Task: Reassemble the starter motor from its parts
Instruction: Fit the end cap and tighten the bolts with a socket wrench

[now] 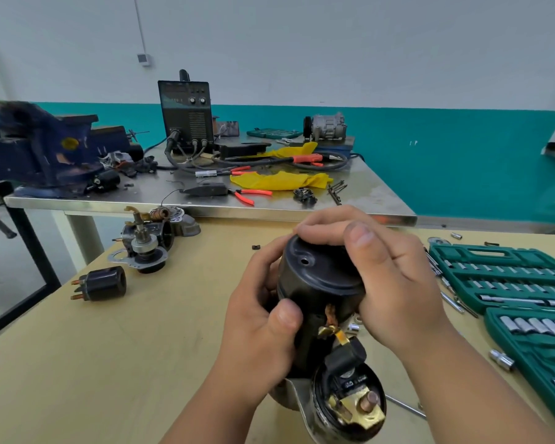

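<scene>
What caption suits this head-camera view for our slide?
Left hand and right hand grip the black starter motor over the table, socket set alongside.

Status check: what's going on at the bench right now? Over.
Left hand and right hand grip the starter motor. Right hand curled over its black end cap. Nothing blocking; socket set off to the right.

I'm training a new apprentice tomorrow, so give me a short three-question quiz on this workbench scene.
1. True or false: the left hand and the right hand both hold the starter motor.
2. Where is the green socket set? A) on the person's left, B) on the person's right, C) on the floor.
3. What colour is the cloth on the steel bench?
Key: 1 true; 2 B; 3 yellow.
</scene>
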The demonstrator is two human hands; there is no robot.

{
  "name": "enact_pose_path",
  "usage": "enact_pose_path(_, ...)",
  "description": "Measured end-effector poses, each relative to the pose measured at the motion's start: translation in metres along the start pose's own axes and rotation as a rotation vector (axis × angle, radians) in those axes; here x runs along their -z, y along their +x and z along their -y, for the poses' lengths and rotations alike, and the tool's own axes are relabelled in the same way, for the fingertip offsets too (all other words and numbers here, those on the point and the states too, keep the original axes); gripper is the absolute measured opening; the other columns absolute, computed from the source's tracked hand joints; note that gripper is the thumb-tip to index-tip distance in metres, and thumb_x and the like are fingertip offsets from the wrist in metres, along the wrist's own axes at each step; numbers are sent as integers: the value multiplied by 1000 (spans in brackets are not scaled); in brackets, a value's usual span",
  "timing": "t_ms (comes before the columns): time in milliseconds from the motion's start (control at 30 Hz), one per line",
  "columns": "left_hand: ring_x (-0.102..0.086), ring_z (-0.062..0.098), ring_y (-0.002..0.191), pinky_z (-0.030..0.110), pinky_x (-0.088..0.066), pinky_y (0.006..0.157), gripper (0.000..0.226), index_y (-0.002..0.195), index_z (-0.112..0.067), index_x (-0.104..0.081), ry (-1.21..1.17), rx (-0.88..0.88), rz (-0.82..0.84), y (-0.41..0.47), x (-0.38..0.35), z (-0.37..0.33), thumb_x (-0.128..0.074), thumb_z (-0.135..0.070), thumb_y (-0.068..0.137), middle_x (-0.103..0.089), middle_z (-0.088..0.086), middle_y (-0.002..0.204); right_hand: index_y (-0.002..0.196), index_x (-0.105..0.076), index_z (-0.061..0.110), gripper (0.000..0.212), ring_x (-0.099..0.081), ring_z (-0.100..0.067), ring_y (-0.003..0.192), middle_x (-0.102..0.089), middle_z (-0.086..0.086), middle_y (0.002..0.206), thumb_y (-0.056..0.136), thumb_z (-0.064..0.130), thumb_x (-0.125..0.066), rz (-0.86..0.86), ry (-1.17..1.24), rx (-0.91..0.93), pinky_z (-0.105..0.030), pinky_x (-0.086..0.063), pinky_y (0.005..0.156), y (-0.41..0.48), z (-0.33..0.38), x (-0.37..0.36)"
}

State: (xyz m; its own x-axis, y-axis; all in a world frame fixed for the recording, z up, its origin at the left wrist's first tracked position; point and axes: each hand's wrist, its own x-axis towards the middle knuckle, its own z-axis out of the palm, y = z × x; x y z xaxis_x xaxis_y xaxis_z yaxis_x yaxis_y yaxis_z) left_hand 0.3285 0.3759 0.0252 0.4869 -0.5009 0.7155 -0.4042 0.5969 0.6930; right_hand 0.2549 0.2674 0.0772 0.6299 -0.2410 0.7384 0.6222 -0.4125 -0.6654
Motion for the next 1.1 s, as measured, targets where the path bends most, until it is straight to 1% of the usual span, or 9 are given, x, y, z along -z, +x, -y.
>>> enact_pose_path(167,-63,10,106,20,-49,85,86,124,1,-48,14,21,-4,1,6,3,-47,-72,80,-66,-1,115,102,-69,21,30,-62,-14,103,-65,3,106,94,27,-41,107,-160,62,-21,-45,86,4,6,3)
enact_pose_path(300,-63,8,101,19,-49,82,51,117,2,-54,79,43,20,0,13,12,-49,-42,92,-67,-2,109,105,-67,19,27,-61,-6,99,-63,5,105,93,24,-44,149,-233,132,-15,-43,84,4,9,2)
enact_pose_path(367,-64,10,100,20,-49,81,66,116,4,-55,98,27,-25,3,11,11,-47,-57,90,-67,-3,108,102,-71,18,28,-61,-7,98,-63,4,104,92,25,-46,147,-207,127,-16,-44,83,4,7,3)
enact_pose_path(500,-66,7,89,24,-51,74,44,109,-23,-66,90,115,-67,10,10,20,-56,-57,82,-71,-6,98,88,-74,16,30,-63,-14,98,-65,2,100,84,39,-55,25,-42,42,-22,-46,83,4,-2,-2)
enact_pose_path(600,-66,7,91,17,-48,75,58,113,-9,-63,166,116,-59,25,5,22,-48,-60,89,-71,-1,101,92,-70,21,28,-64,-13,96,-68,4,96,77,41,-57,-72,-45,-26,-20,-47,81,11,-11,-3)
enact_pose_path(733,-60,-4,74,16,-48,67,46,85,-21,-64,207,205,-65,53,5,30,-39,-60,80,-71,-8,82,87,-69,25,22,-63,2,80,-70,15,83,74,41,-60,-163,-105,-189,-9,-44,67,33,-26,2)
enact_pose_path(800,-63,5,94,31,-51,83,57,106,-18,-64,188,232,-50,58,5,35,-40,-62,80,-71,2,102,82,-68,27,12,-61,7,72,-69,19,76,78,36,-61,-183,-88,-231,-6,-41,63,40,-34,1)
enact_pose_path(900,-52,5,124,24,-43,100,73,139,-22,-43,247,182,-45,55,6,38,-42,-71,84,-58,-13,130,85,-66,31,18,-62,6,75,-69,19,80,74,44,-63,-162,-76,-217,-7,-43,63,42,-41,1)
enact_pose_path(1100,-50,12,127,23,-41,101,75,143,-20,-35,250,60,-38,47,14,39,-37,-71,88,-53,-12,134,104,-58,28,35,-63,-8,92,-65,11,99,75,47,-61,-43,-88,-133,-13,-47,73,37,-46,3)
